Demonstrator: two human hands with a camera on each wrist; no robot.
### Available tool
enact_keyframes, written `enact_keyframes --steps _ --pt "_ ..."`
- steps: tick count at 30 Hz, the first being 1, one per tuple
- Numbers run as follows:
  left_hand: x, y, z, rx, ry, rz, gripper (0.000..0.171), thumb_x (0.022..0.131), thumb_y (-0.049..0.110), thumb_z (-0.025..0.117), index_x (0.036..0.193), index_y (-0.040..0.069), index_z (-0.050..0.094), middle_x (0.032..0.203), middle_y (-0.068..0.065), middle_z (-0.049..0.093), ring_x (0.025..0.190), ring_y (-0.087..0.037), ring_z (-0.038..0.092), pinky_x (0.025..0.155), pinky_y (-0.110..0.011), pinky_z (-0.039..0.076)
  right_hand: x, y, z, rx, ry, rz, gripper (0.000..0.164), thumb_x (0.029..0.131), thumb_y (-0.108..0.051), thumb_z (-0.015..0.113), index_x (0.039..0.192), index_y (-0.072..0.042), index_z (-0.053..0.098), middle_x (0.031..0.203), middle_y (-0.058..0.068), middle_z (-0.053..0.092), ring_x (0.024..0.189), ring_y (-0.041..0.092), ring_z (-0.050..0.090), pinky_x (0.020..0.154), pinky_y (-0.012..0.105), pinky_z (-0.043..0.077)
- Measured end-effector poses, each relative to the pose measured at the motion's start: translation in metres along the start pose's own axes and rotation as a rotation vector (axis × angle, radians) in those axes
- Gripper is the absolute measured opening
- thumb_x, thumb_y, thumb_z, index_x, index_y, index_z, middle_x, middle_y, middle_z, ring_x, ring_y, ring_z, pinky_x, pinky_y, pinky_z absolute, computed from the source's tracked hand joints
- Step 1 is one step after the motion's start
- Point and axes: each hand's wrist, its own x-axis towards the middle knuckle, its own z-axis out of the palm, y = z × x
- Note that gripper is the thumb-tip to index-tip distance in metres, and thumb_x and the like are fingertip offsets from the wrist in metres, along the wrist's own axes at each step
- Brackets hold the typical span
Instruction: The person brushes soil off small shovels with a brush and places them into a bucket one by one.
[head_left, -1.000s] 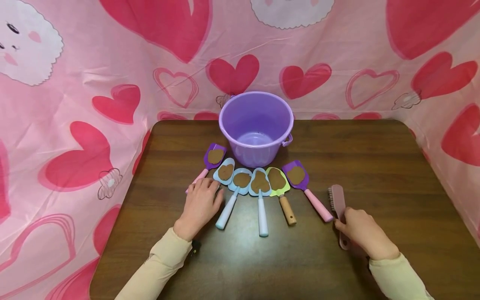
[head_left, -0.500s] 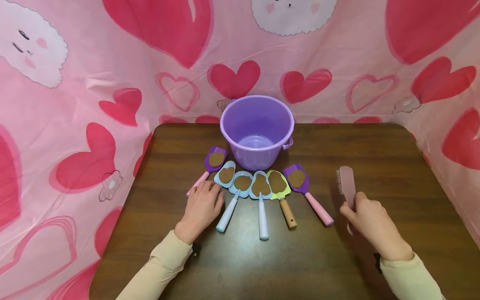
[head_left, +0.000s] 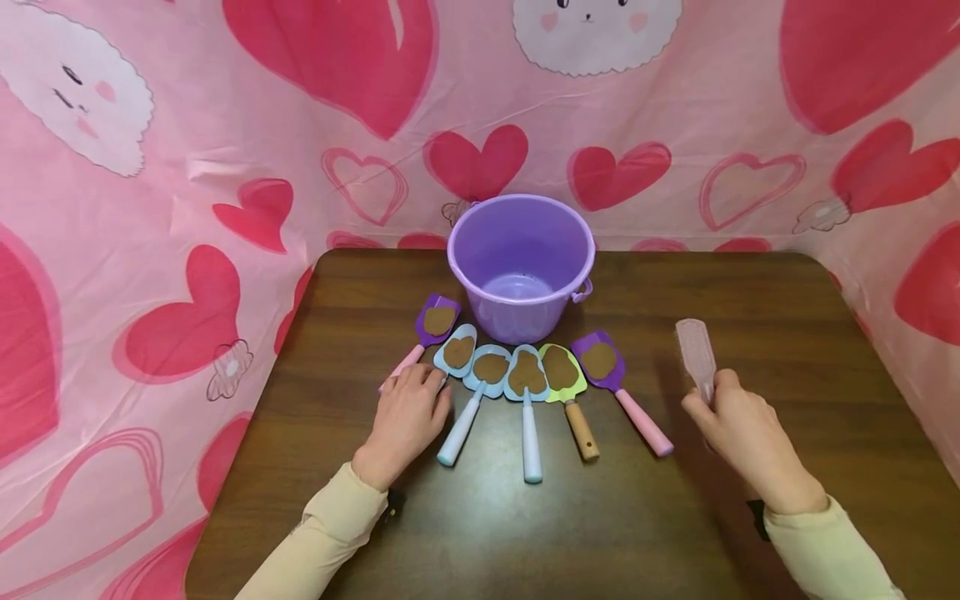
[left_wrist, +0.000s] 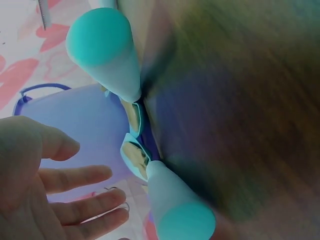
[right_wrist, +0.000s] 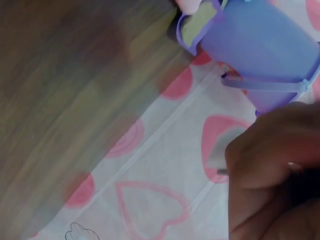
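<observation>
My right hand (head_left: 753,437) grips the handle of a pale pink bristle brush (head_left: 696,348), raised above the right side of the table. My left hand (head_left: 405,412) is over the pink handle of the left purple shovel (head_left: 426,336) and beside a light blue shovel (head_left: 467,335). In the left wrist view its relaxed fingers (left_wrist: 85,205) hold nothing, close to teal-ended handles (left_wrist: 186,220). Several shovels fan out, each bearing a brown patch of material: another two light blue, a green one (head_left: 574,388) with a wooden handle, and a right purple one (head_left: 613,377) with a pink handle.
Behind the shovels stands a purple bucket (head_left: 498,317), its inside showing a few dark specks at the bottom. The brown wooden table (head_left: 765,308) ends at a pink cloth (head_left: 375,233) printed with hearts, which surrounds the back and sides.
My right hand has raised the brush off the table, moved it a little right and away from me, and turned its bristles downward. My left hand has stayed nearly still.
</observation>
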Motion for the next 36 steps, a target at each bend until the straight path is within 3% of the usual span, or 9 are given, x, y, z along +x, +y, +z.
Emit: enact_keyframes --steps 5,7,12,20,25,28,36 --pt "0.0 0.004 -0.001 -0.045 -0.021 -0.021 0.044 0.09 0.028 0.055 0.13 0.009 0.051 0.109 -0.011 0.057 0.099 -0.028 0.054 0.076 -0.044 0.043 -0.001 -0.003 0.002 0.117 -0.118 0.054 0.026 0.094 -0.024 0.043 0.094 0.002 0.037 0.059 0.005 0.053 0.043 0.019 0.051 0.041 0.033 0.038" --pt "0.0 0.007 -0.002 -0.05 -0.022 -0.013 0.045 0.09 0.028 0.055 0.13 0.008 0.05 0.109 -0.011 0.057 0.098 -0.028 0.054 0.074 -0.043 0.043 -0.001 -0.005 0.002 0.145 -0.125 0.063 0.032 0.098 -0.029 0.041 0.1 0.003 0.037 0.057 0.004 0.053 0.041 0.017 0.052 0.041 0.033 0.038" --pt "0.001 0.014 -0.003 -0.032 -0.014 0.021 0.035 0.09 0.028 0.054 0.119 0.009 0.057 0.102 -0.008 0.058 0.093 -0.027 0.055 0.073 -0.043 0.042 -0.001 -0.006 0.005 0.139 -0.061 0.055 0.043 0.101 -0.038 0.029 0.101 0.002 0.042 0.057 0.005 0.049 0.042 0.017 0.047 0.042 0.033 0.036" --pt "0.008 0.033 0.001 -0.055 -0.022 0.116 0.019 0.09 0.026 0.055 0.099 0.012 0.065 0.09 -0.003 0.062 0.083 -0.024 0.056 0.068 -0.039 0.041 0.001 -0.005 0.008 0.097 0.057 0.014 0.032 0.1 -0.023 0.029 0.093 0.0 0.049 0.067 0.012 0.051 0.057 0.029 0.048 0.052 0.046 0.038" --pt "0.017 0.063 0.005 -0.061 -0.02 0.212 0.014 0.09 0.025 0.055 0.081 0.015 0.06 0.071 0.004 0.057 0.069 -0.019 0.054 0.059 -0.034 0.038 0.0 -0.003 0.006 0.101 0.058 0.026 0.03 0.099 -0.024 0.029 0.093 -0.002 0.049 0.067 0.012 0.05 0.057 0.029 0.047 0.052 0.045 0.038" --pt "0.025 0.089 0.008 -0.076 -0.061 0.29 0.017 0.09 0.025 0.055 0.075 0.017 0.056 0.064 0.006 0.053 0.062 -0.017 0.053 0.054 -0.032 0.037 0.0 -0.001 0.004 0.094 0.057 0.023 0.03 0.1 -0.025 0.029 0.092 -0.003 0.048 0.065 0.01 0.047 0.057 0.028 0.046 0.051 0.042 0.037" --pt "0.056 0.156 0.023 -0.065 -0.303 0.537 0.014 0.093 0.028 0.049 0.1 0.017 0.053 0.076 0.007 0.054 0.066 -0.01 0.055 0.053 -0.027 0.042 -0.002 0.001 0.0 0.095 0.034 0.025 0.031 0.1 -0.026 0.029 0.091 -0.004 0.048 0.064 0.008 0.046 0.057 0.026 0.046 0.052 0.038 0.035"
